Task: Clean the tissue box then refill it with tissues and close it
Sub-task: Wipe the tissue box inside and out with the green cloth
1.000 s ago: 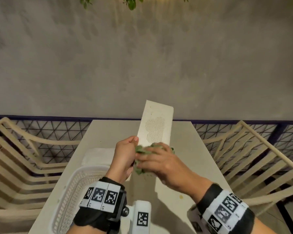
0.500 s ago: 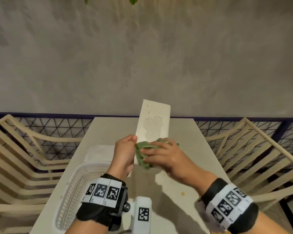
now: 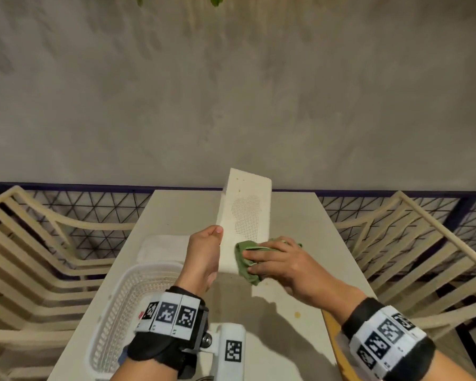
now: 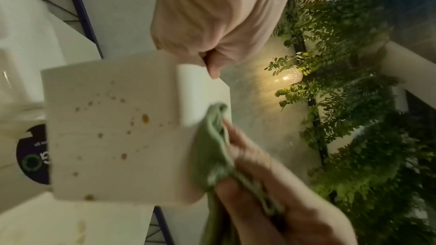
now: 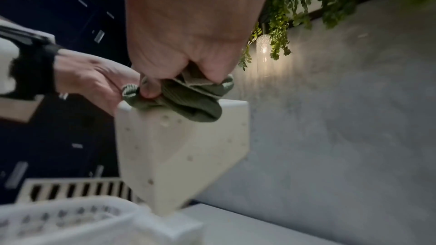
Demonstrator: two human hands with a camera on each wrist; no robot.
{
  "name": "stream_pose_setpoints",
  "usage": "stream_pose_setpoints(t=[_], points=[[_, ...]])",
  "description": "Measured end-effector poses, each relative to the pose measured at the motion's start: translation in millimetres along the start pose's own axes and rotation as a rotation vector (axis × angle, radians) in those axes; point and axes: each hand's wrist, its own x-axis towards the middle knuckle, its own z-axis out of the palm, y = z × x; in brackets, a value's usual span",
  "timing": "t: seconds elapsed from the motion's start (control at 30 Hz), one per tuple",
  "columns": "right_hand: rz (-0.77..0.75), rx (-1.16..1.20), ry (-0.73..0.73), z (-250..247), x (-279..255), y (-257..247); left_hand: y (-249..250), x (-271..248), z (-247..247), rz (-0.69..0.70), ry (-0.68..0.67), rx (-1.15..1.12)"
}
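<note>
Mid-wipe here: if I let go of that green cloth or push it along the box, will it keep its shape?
Probably not. The green cloth lies bunched in folds under the right hand, so it looks floppy. Pushed along the tissue box, it would likely crumple or drag, not slide flat. It seems light: the fingers hold it easily.

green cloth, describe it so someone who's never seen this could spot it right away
On the long pale table, both hands meet at an upright white tissue box. The green cloth is bunched under the right hand, pressed against the box's lower part. It is the only green, soft thing there.
</note>
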Motion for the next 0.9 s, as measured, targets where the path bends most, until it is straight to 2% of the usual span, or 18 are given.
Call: stream_pose_setpoints(t=[0.13,0.23,0.3,0.4,0.43,0.5,0.57,0.63,0.7,0.83,0.9], points=[[-0.099,-0.015,-0.115,17.9,12.6,-22.3,-4.1,-5.1,1.1,-0.012,-0.038,0.033],[0.07,0.015,0.022,-2.0,11.5,-9.7,-4.2,-6.7,-2.7,0.043,-0.013,0.045],[0.158,-0.011,0.032,-0.4,27.9,-25.9,-0.9,-8.0,-4.3,0.055,0.003,0.053],[-0.012,-0.068,-0.055,7.9,31.8,-37.0,0.9,-9.5,-12.8,0.053,-0.036,0.019],[-0.023,-0.079,-0.074,1.1,29.6,-30.1,-0.2,-10.4,-15.1,0.076,-0.034,0.032],[0.075,-0.142,0.007,-9.0,33.2,-13.6,-1.8,-12.5,-15.2,0.141,0.007,0.055],[0.165,-0.187,0.043,-1.8,48.5,-26.5,1.5,-14.5,-13.4,0.189,0.03,0.049],[0.077,-0.165,0.044,15.3,52.8,-43.6,6.7,-14.5,-16.1,0.187,0.039,-0.003],[-0.037,-0.163,-0.025,14.0,42.8,-44.4,8.6,-13.0,-19.1,0.193,0.043,-0.03],[0.074,-0.184,0.074,8.1,57.6,-43.8,9.3,-12.9,-17.8,0.157,0.048,-0.065],[0.01,-0.177,0.043,21.1,56.0,-50.5,10.1,-11.5,-22.1,0.107,-0.022,-0.145]])
